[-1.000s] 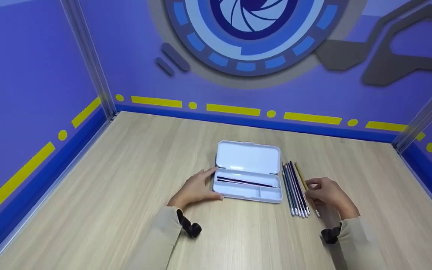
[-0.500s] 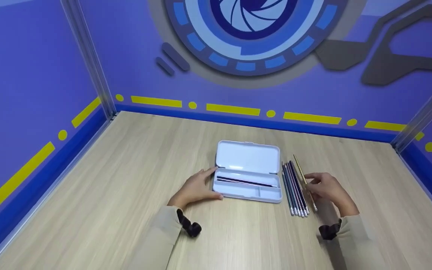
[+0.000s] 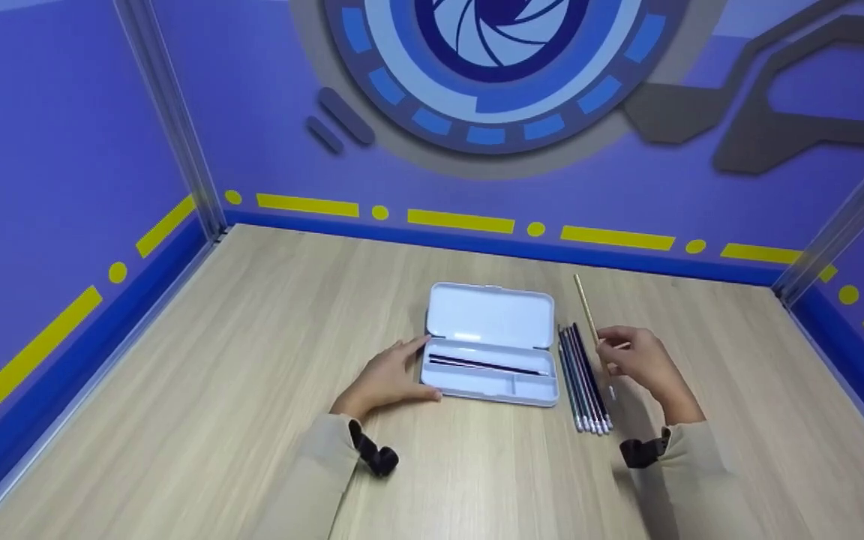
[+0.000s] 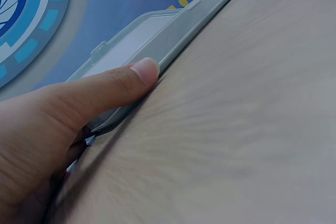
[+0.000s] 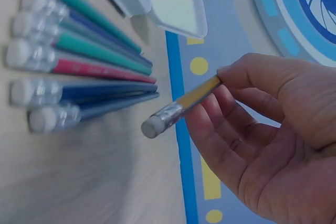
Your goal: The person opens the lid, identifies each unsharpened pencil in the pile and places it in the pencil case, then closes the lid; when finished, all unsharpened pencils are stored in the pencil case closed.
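Note:
A white pencil case lies with its lid raised on the table, a couple of dark pencils inside its long compartment. My left hand holds the case's left end, the thumb along the front wall and the other fingers partly hidden. Right of the case, my right hand pinches a yellow pencil between thumb and fingers. This pencil is tilted and off the table, its white eraser end nearest me. Beside it lies a row of several pencils, eraser ends towards me.
The wooden table is bounded by a blue printed back wall and side panels. Metal posts stand at its back corners. A smaller compartment occupies the case's front right.
The right hand has lifted the yellow pencil off the table beside the row and carried it slightly away from me and leftwards. My left hand keeps its hold on the case.

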`<state>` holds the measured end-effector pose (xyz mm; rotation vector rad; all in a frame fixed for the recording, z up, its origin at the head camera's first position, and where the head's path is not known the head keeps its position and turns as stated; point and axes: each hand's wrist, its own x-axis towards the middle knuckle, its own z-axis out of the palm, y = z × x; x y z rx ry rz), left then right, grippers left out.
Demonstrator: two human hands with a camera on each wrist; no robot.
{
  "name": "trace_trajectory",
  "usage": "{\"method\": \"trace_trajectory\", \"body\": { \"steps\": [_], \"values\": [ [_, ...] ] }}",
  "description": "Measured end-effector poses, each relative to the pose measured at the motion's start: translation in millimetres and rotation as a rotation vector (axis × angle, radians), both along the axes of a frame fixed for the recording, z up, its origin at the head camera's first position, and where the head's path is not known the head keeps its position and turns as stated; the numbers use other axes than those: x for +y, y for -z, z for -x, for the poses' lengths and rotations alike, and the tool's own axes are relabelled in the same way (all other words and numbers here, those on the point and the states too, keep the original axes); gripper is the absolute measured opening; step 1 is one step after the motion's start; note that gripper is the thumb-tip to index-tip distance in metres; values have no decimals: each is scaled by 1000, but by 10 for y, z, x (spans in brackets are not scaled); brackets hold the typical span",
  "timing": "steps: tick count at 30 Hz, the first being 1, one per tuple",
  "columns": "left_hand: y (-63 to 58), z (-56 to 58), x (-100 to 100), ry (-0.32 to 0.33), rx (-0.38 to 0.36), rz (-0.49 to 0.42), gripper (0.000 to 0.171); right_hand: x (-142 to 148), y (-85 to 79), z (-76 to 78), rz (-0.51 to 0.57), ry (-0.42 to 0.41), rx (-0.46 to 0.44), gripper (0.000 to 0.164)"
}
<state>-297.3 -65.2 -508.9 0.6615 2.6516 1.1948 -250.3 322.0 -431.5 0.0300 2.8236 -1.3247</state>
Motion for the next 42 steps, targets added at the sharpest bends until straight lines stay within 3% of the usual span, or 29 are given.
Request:
{"method": "trace_trajectory", "body": {
  "steps": [15,21,28,37,42],
  "values": [
    [-7,7,8,2,10,15,102,-278,-16,97,4,-45,149,32],
    [-9,18,11,6,14,17,104,-452,-6,165,-46,-85,238,28],
    [-5,12,11,-2,6,17,103,-694,25,278,-8,-154,296,22],
    [-18,10,10,-6,29,6,103,-923,71,344,-96,-266,305,20],
    [-9,9,14,-8,31,0,103,-968,92,359,-127,-312,253,20]
  ]
}}
